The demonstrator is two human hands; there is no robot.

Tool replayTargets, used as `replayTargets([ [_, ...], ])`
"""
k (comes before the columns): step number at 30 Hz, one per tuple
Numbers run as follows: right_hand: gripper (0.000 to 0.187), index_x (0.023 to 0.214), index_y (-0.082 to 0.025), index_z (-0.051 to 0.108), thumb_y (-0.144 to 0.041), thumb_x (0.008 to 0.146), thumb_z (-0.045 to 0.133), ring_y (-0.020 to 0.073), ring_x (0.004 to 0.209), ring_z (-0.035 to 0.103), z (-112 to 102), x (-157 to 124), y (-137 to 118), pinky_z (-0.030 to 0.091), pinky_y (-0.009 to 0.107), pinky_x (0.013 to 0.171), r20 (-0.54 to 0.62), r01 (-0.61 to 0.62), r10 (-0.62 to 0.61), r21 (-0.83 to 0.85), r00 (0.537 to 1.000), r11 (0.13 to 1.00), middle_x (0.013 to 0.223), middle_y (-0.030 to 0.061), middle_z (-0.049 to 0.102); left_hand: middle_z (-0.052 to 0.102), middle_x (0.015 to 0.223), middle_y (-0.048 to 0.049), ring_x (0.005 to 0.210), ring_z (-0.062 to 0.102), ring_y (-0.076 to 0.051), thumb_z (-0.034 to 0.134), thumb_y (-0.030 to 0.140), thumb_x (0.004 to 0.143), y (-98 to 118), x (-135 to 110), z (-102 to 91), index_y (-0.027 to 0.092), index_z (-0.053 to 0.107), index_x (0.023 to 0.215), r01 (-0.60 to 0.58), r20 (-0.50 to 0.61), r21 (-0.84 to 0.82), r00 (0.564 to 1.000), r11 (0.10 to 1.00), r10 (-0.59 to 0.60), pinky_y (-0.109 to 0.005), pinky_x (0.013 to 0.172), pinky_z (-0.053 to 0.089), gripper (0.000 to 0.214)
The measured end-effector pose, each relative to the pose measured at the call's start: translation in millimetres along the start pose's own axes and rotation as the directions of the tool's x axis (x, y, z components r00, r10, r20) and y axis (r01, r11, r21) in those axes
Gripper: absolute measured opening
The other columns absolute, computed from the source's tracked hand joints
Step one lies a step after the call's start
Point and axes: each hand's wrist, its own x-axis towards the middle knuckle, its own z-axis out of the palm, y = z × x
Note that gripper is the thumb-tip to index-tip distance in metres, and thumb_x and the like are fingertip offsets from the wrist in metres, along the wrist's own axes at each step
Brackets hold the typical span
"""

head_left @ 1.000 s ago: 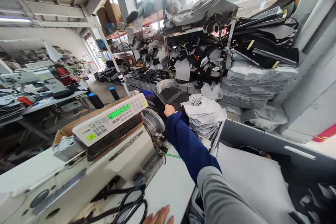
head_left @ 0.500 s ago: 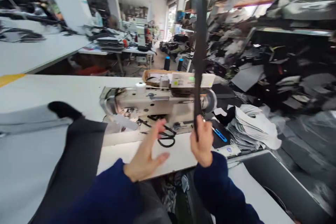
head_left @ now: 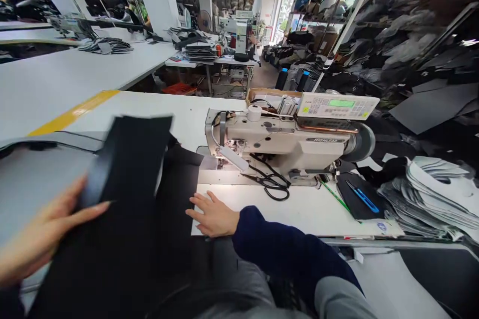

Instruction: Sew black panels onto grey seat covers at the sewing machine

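Observation:
My left hand (head_left: 48,229) is low at the left, blurred, with its fingers along the lower edge of a black fabric piece (head_left: 130,159) that it holds lifted above the table. A larger black fabric layer (head_left: 112,264) lies under it and runs to the front edge. Resting flat on the white table, my right hand (head_left: 213,214) has its fingers spread at that fabric's right edge and holds nothing. Just behind the right hand stands a cream sewing machine (head_left: 284,139).
Black scissors (head_left: 271,184) lie at the machine's base. A blue-handled tool (head_left: 361,199) rests on a black patch to the right, beside a stack of grey-white cut pieces (head_left: 437,194). Long white tables (head_left: 75,75) stretch left; crowded shelves (head_left: 392,45) stand at the right.
The view has swung left. My right hand no longer holds the upright black strip and now lies flat on the table. My left hand has moved left and holds a black piece.

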Motion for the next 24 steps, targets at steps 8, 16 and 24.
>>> replayTargets([
  [8, 0.028, 0.109, -0.007, 0.059, -0.023, 0.088, 0.051, 0.0405, 0.127, 0.038, 30.7, 61.7, -19.3, 0.033, 0.059, 0.101, 0.011, -0.038, 0.040, -0.149, 0.999, 0.988, 0.125, 0.0205, 0.049, 0.029, 0.151, -0.0156, 0.138, 0.028, -0.031, 0.040, 0.037, 0.092, -7.0, 80.5, 109.1, 0.017, 0.041, 0.139, -0.588, 0.442, 0.393, 0.795, 0.707, 0.415, -0.053, 0.111, 0.025, 0.051],
  [16, 0.029, 0.110, -0.009, 0.060, -0.021, 0.084, 0.054, 0.0429, 0.135, 0.029, 32.6, 30.3, -39.1, 0.026, 0.059, 0.108, 0.015, -0.045, 0.046, -0.045, 0.999, 0.998, 0.131, 0.0213, 0.046, 0.036, 0.144, -0.0153, 0.125, 0.033, -0.033, 0.052, 0.044, 0.088, 35.5, 109.0, 139.6, 0.020, 0.039, 0.138, -0.645, 0.526, 0.451, 0.750, 0.617, 0.401, -0.045, 0.093, 0.037, 0.057],
  [24, 0.030, 0.111, -0.013, 0.059, -0.016, 0.080, 0.060, 0.0371, 0.140, 0.023, 29.5, 31.7, -36.4, 0.029, 0.052, 0.109, 0.051, -0.198, 0.193, 0.124, 0.980, 0.972, 0.145, 0.0229, 0.034, 0.055, 0.113, -0.0170, 0.105, 0.044, -0.031, 0.050, 0.040, 0.090, 32.5, 126.7, 139.3, 0.010, 0.051, 0.122, -0.634, 0.559, 0.506, 0.757, 0.585, 0.338, -0.046, 0.091, 0.033, 0.044],
])
